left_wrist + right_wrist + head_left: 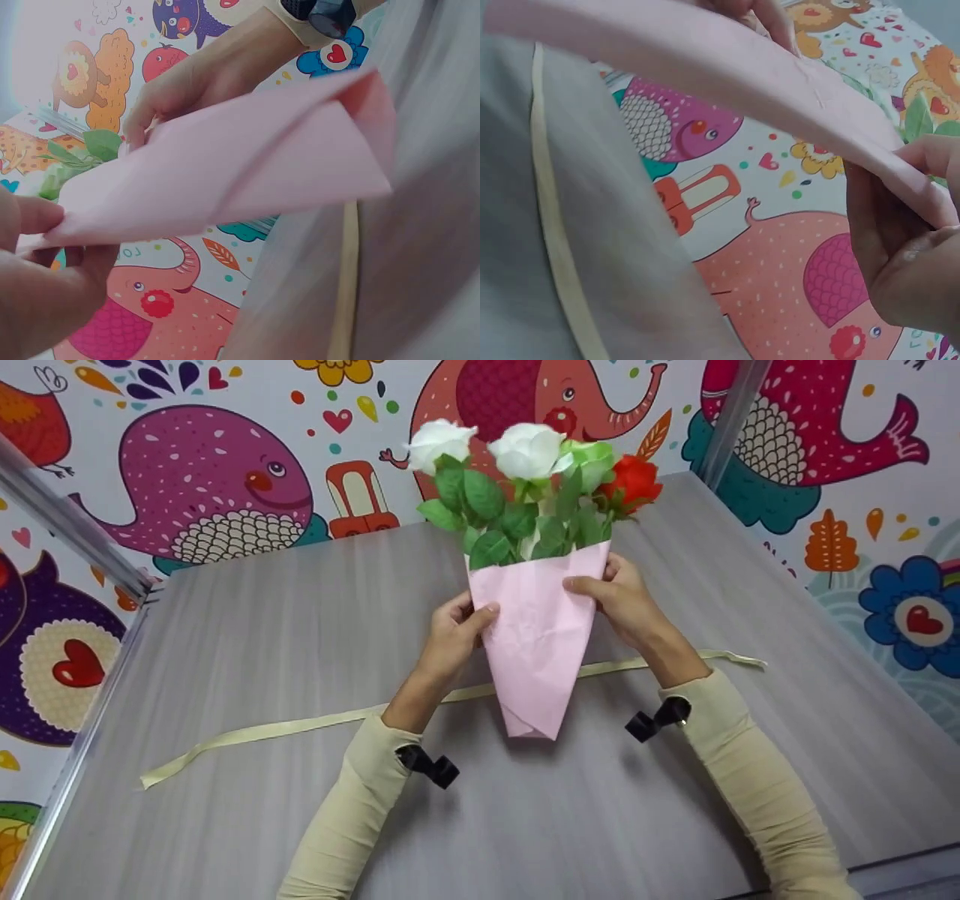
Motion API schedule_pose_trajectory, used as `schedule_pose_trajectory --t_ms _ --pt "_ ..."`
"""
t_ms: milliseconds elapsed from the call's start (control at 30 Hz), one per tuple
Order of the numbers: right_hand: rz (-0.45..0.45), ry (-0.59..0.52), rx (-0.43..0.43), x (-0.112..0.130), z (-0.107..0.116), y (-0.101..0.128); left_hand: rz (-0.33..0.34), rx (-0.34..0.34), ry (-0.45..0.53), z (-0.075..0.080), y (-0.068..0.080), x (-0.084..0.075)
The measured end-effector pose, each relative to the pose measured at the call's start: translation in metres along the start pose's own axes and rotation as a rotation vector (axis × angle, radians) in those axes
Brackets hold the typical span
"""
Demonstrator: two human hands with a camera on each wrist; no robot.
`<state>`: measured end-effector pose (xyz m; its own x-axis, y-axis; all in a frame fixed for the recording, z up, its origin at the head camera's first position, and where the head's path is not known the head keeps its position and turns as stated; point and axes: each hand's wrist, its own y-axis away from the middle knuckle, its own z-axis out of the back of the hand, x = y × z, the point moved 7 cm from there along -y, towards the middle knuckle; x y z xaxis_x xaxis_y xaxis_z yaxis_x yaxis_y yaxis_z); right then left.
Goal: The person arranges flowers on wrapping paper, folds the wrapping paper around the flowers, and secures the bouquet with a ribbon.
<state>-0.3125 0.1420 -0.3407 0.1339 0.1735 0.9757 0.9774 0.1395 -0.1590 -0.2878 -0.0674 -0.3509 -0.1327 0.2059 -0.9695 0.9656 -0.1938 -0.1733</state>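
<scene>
A bouquet wrapped in pink paper is held up between both hands, its narrow folded end toward the person. Out of the wide end rise white roses, a pale green rose, a red rose and green leaves. My left hand grips the wrap's left edge, thumb on the front face, fingers behind. On the opposite edge my right hand pinches the paper a little higher up, near the rim. A folded-over flap of the wrap shows in the left wrist view.
A long pale yellow ribbon lies across the grey table, passing beneath the bouquet. Behind stands a wall printed with cartoon animals. Metal frame posts rise at the table's sides.
</scene>
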Motion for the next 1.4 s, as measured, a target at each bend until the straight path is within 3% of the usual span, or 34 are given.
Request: schedule_pose_trajectory --t_ms 100,267,433,600,733,900,1067,1267,1400 --pt "-0.057 0.012 0.023 -0.011 -0.002 -0.003 0.096 -0.021 0.022 0.005 0.001 0.009" --pt "-0.124 0.005 0.058 -0.027 -0.005 -0.008 0.190 -0.093 -0.041 0.018 0.001 0.021" --pt "-0.253 0.069 0.072 -0.055 -0.009 -0.011 0.346 -0.150 -0.101 0.034 0.005 0.040" --pt "-0.326 0.165 0.077 -0.079 -0.013 -0.015 0.485 -0.160 -0.168 0.047 0.007 0.062" --pt "-0.391 0.228 0.098 -0.093 -0.012 -0.013 0.561 -0.124 -0.217 0.053 0.010 0.076" --pt "-0.471 0.201 0.122 -0.106 -0.013 -0.008 0.587 -0.070 -0.258 0.052 0.011 0.084" --pt "-0.526 0.214 0.150 -0.113 -0.015 -0.004 0.600 -0.064 -0.369 0.053 0.012 0.085" --pt "-0.551 0.355 0.186 -0.113 -0.013 -0.003 0.545 -0.064 -0.778 0.055 0.015 0.075" --pt "-0.538 0.599 0.216 -0.110 -0.009 -0.002 0.474 -0.079 -0.992 0.055 0.017 0.071"
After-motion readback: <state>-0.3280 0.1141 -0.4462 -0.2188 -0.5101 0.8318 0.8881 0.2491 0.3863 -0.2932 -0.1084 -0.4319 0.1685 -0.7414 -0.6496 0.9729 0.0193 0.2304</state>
